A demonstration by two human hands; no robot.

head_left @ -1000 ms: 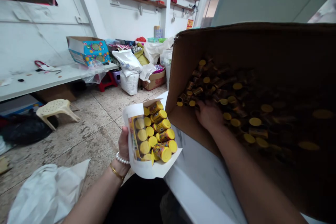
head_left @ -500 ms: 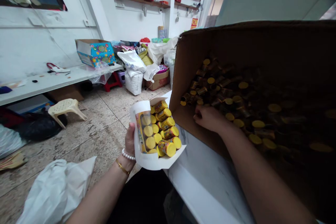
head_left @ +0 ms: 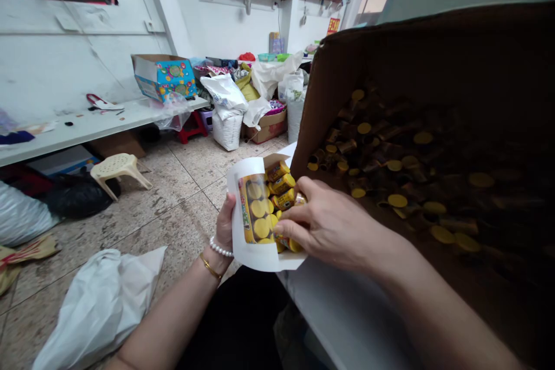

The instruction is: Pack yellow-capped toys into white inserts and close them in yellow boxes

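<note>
As your right hand (head_left: 329, 222) closes in on the yellow-lidded rows, your left hand (head_left: 225, 219) grips the white pack (head_left: 271, 263)

Between the pack's right side and the upright edge of the large brown carton (head_left: 333, 69), you have only a narrow gap, with your right hand reaching across it. Speckled floor (head_left: 186, 202) opens to the left, out to a cream stool (head_left: 117, 166), and the white tabletop (head_left: 342, 306) runs below your right forearm.

Colorful print borders the pack's clear window, its lettering too small to read. The red-and-yellow wall sign (head_left: 333, 26) bears characters that cannot be made out, while a blue box (head_left: 176, 72) on the far bench (head_left: 134, 114) shows bright printed patterns.

Tilted in front of you, the pack rests against your left thumb and palm, open toward the right. Your right thumb and fingers are drawn narrowly around a small container (head_left: 300, 199), its shiny end showing at the pack's opening. Packed containers (head_left: 281, 185) lie just beside those fingertips; loose containers (head_left: 396, 201) fill the shadowed carton beyond your right hand.
</note>
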